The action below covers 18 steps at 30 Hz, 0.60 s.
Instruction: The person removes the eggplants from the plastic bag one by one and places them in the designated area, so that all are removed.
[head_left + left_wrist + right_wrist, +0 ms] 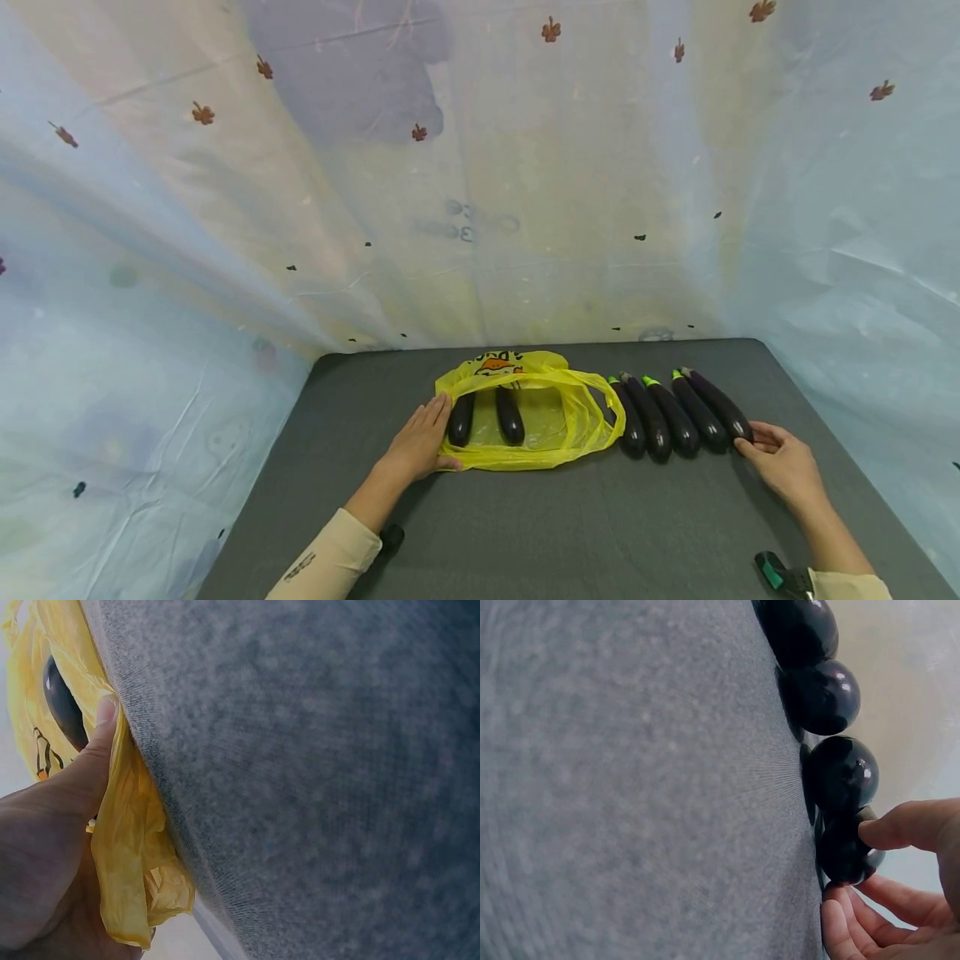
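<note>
Yellow bag (525, 459) w/ 2 eggplants (510, 417) part-hid., L fingers (432, 414) wide, R fingers (901, 896) round rightmost eggplant (717, 402)

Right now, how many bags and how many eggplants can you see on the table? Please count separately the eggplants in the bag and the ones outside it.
Yellow bag: 1
Bagged eggplants: 2 visible
Loose eggplants: 5
Total: 8

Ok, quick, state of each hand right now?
Left hand: open, touching the left side of the yellow bag.
Right hand: pinching the near end of the rightmost eggplant.
</note>
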Each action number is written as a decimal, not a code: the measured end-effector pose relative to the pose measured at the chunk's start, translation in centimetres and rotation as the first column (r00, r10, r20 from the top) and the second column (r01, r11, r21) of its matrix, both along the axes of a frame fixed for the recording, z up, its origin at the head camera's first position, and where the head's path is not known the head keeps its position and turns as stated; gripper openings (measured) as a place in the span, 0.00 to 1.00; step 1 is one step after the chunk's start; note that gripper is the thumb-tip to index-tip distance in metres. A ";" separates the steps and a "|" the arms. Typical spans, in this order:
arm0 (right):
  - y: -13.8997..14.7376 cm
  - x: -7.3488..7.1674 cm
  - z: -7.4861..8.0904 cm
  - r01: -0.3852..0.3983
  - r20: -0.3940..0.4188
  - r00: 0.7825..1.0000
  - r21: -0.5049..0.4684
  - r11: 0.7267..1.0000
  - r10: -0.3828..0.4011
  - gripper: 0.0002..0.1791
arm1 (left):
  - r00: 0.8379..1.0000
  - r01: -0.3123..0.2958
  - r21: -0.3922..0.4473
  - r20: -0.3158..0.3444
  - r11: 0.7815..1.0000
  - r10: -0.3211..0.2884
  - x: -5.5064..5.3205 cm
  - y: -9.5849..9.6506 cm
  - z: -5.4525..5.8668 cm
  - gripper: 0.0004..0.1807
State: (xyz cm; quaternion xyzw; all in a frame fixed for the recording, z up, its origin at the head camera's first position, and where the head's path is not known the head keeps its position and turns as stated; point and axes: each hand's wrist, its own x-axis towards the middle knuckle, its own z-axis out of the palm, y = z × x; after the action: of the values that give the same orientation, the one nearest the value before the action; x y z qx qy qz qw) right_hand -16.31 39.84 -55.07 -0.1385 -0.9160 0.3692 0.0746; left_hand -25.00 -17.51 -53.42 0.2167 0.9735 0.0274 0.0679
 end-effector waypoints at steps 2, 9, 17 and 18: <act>0.0 0.0 0.0 -0.007 -0.005 1.000 0.009 1.000 0.007 0.33 | 1.000 0.000 0.000 0.001 1.000 0.000 0.0 0.0 0.0 0.66; 0.0 -0.1 0.2 -0.008 0.006 1.000 0.003 1.000 0.008 0.33 | 1.000 -0.001 0.002 -0.002 1.000 0.001 0.0 0.0 0.0 0.66; 0.2 -0.1 0.0 0.017 -0.009 1.000 0.028 0.999 -0.017 0.34 | 1.000 -0.003 0.007 0.005 1.000 0.003 0.0 0.0 0.0 0.66; 0.2 0.0 0.0 0.021 -0.014 1.000 0.029 0.999 -0.021 0.34 | 1.000 -0.003 0.007 0.005 1.000 0.003 0.0 0.0 0.1 0.66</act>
State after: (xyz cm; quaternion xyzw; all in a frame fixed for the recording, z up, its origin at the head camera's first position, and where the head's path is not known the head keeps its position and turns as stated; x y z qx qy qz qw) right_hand -16.35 40.02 -55.04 -0.1444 -0.9191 0.3561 0.0869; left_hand -25.02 -17.49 -53.36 0.2155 0.9735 0.0313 0.0695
